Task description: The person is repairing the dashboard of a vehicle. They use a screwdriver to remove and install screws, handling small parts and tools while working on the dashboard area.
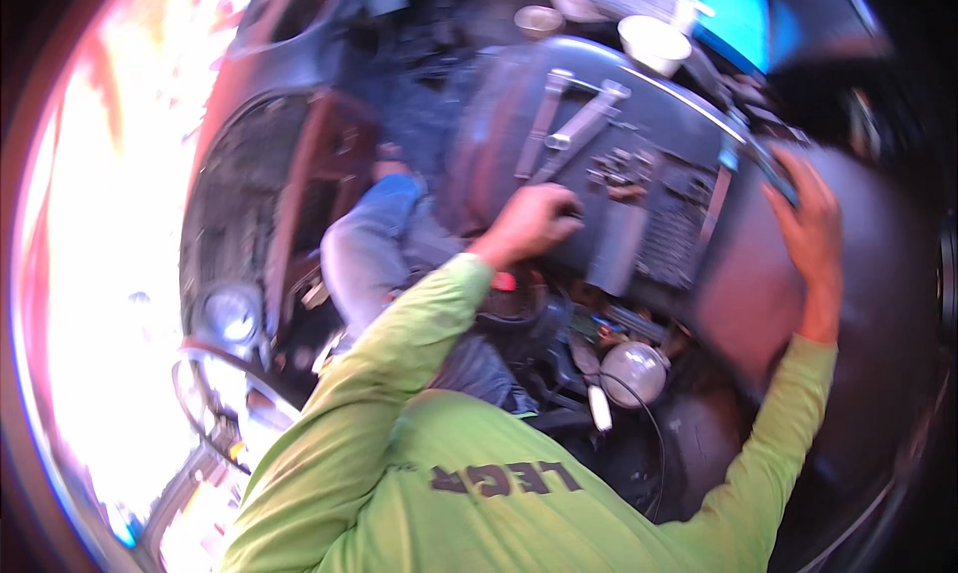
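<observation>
My left hand (pixel 532 222) is closed, its fingers curled at the near edge of a dark metal work surface (pixel 489 164). Something dark shows by its fingertips, too blurred to name. Just beyond it lie two wrenches (pixel 589 124), one ending close to my knuckles. To its right are a heap of small metal parts (pixel 624 172), a flat grey metal piece (pixel 619 246) and a dark ridged block (pixel 671 236). Over at the far right, my right hand (pixel 810 219) is closed round a slim blue-grey tool handle (pixel 778 174). A long tool with a teal handle (pixel 728 156) lies beside it.
A white bowl (pixel 654 44) and a smaller bowl (pixel 539 20) stand at the back, near a bright blue panel (pixel 733 19). A round pale lamp-like object (pixel 634 373) sits close to me with a dark cable. At left are dark machine housings (pixel 244 174) against strong glare.
</observation>
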### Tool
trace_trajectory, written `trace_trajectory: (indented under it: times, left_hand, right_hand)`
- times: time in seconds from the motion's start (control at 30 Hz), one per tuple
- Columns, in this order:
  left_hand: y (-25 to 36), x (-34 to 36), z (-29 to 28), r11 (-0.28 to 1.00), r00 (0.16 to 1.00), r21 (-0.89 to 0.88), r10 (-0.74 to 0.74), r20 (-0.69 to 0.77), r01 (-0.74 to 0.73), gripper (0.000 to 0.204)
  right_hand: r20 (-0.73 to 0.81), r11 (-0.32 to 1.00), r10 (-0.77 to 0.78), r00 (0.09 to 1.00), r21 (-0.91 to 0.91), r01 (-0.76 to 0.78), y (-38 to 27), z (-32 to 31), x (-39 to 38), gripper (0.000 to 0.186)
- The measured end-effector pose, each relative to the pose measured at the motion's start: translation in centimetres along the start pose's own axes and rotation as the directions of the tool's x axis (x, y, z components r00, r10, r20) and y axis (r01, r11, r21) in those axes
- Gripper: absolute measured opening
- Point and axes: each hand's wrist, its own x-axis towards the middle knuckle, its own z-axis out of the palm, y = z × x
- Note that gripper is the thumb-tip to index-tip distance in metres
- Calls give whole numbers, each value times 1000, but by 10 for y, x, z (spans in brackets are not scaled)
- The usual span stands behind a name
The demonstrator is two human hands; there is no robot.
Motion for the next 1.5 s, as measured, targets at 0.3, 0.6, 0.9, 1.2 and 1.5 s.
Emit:
trace_trajectory:
  times: [0.3,0.6,0.9,1.2,1.5]
  left_hand:
    - [16,-34,-16,995,998,-94,23,-55,-28,25]
    - [-1,-42,-15,995,995,32,91,-48,-89,25]
    - [6,-42,-15,1000,999,-15,-24,-23,24,24]
    - [30,-36,-45,994,997,-91,62,-35,-65,22]
    - [20,-34,-129,998,997,18,55,51,-56,23]
  right_hand:
    - [100,999,39,994,-11,-38,28,7,1,46]
    - [94,999,21,995,-35,-18,15,0,2,45]
    - [78,999,-21,997,-33,23,11,3,3,44]
    - [92,994,-19,996,-106,28,16,8,0,46]
    - [177,919,289,941,223,-324,38,17,-13,46]
